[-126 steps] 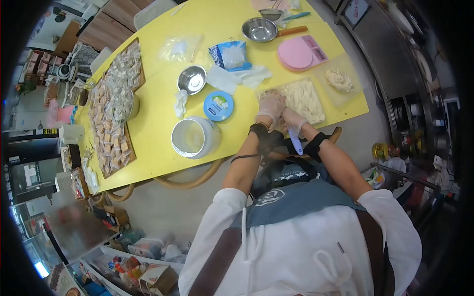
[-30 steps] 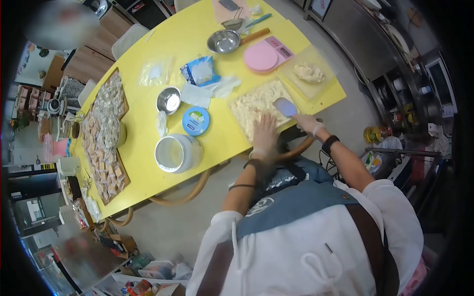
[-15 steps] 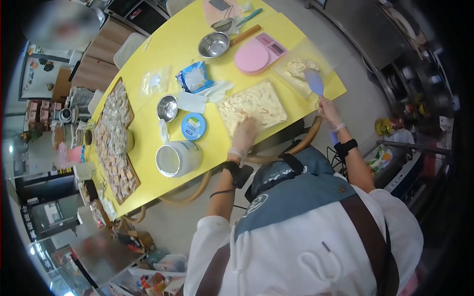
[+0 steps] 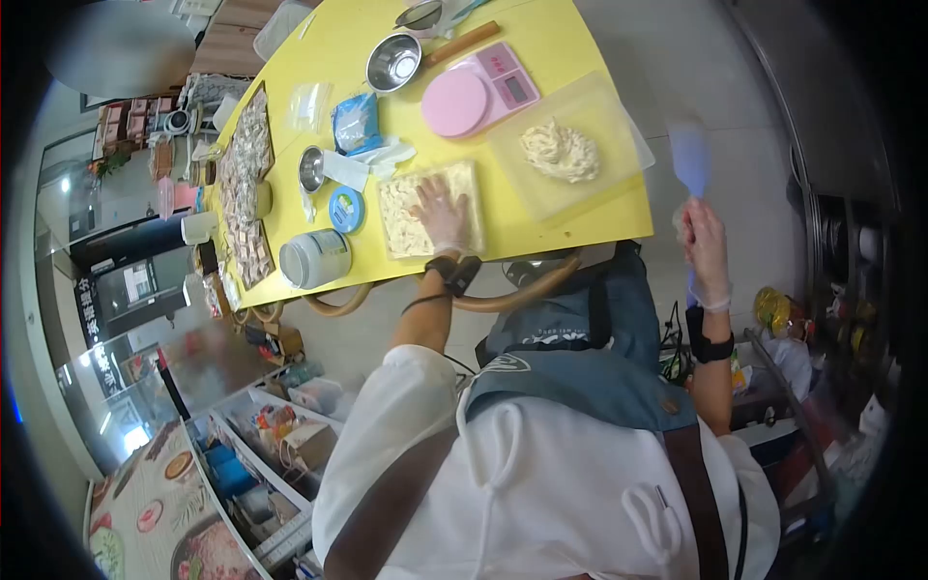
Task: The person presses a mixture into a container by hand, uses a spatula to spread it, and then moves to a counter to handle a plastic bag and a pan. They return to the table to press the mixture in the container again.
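Note:
My left hand (image 4: 442, 215), in a clear glove, lies with fingers spread on a pale, lumpy slab (image 4: 404, 208) in a square tray near the table's front edge. My right hand (image 4: 706, 244), also gloved, is wrapped round the handle of a bluish-purple spatula (image 4: 689, 164), held upright off the table's right side. Between the two, a mound of creamy, stringy mixture (image 4: 561, 152) sits on a translucent mat (image 4: 522, 188). The spatula's blade is blurred and apart from the mound.
Behind stand a pink scale (image 4: 456, 101), a metal bowl (image 4: 393, 63) and a wooden rolling pin (image 4: 464, 43). Left of the slab are a blue lid (image 4: 346, 209), a clear tub (image 4: 315, 259), a blue packet (image 4: 357, 124) and a small bowl (image 4: 311, 169). Covered boards (image 4: 246, 184) lie far left.
My right hand has lifted the spatula away from the mound, off to the right. My left hand now rests flatter on the slab. The camera view has shifted and turned.

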The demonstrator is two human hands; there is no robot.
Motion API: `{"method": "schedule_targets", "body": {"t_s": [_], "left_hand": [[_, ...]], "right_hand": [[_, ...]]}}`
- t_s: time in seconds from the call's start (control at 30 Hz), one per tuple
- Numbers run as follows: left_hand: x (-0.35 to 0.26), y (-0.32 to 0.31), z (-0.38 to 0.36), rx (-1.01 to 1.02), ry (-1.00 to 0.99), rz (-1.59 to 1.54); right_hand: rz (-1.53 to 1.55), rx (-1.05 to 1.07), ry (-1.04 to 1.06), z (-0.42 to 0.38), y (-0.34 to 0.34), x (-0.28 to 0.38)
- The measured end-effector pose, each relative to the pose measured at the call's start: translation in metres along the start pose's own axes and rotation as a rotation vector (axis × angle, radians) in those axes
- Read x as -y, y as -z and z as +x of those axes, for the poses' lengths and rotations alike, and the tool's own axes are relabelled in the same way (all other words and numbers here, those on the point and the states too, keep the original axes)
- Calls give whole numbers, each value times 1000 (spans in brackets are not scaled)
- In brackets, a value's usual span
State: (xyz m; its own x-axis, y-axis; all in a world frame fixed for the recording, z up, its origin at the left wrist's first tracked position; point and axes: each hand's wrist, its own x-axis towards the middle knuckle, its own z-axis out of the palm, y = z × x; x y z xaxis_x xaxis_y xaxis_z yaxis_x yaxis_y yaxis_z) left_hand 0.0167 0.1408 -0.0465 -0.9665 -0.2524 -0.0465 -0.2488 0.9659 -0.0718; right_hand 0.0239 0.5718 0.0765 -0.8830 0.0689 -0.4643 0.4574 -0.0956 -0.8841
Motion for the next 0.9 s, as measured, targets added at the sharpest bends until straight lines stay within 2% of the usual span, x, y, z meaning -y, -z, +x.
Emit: {"method": "schedule_targets", "body": {"t_s": [0.13, 0.23, 0.27, 0.33, 0.37, 0.43, 0.5, 0.53, 0.63, 0.7, 0.73, 0.77, 0.83, 0.9], "left_hand": [[0, 8, 2, 91, -10, 76], [-7, 30, 3, -38, 33, -63], [-18, 37, 3, -100, 148, -154], [-29, 17, 2, 47, 143, -15], [-28, 5, -3, 125, 149, 54], [-30, -1, 4, 24, 182, 40], [-22, 0, 4, -82, 231, -54], [-41, 34, -3, -207, 273, -253], [-92, 84, -30, -318, 235, -831], [-120, 83, -51, -212, 133, -898], [-135, 76, -60, -203, 153, -950], [-149, 67, -68, -188, 173, -1002], [-165, 45, -73, -256, 88, -825], [-170, 41, -68, -330, 129, -715]], "right_hand": [[15, -25, -69, 23, 46, -16], [8, 8, -62, 29, 57, -27], [-27, 15, -88, 31, 59, -24], [-112, 31, -136, 34, 57, -18], [-175, 65, -82, 36, 53, -22], [-309, 125, 46, 52, 45, -26], [-388, 178, 111, 59, 23, -13], [-428, 208, 145, 63, 7, -3], [-547, 273, 228, 86, -37, 12], [-670, 293, 338, 108, -65, 5], [-726, 303, 397, 117, -80, 4], [-754, 306, 355, 121, -91, 6], [-817, 303, 267, 125, -107, 7], [-920, 292, 254, 127, -112, 3]]}}
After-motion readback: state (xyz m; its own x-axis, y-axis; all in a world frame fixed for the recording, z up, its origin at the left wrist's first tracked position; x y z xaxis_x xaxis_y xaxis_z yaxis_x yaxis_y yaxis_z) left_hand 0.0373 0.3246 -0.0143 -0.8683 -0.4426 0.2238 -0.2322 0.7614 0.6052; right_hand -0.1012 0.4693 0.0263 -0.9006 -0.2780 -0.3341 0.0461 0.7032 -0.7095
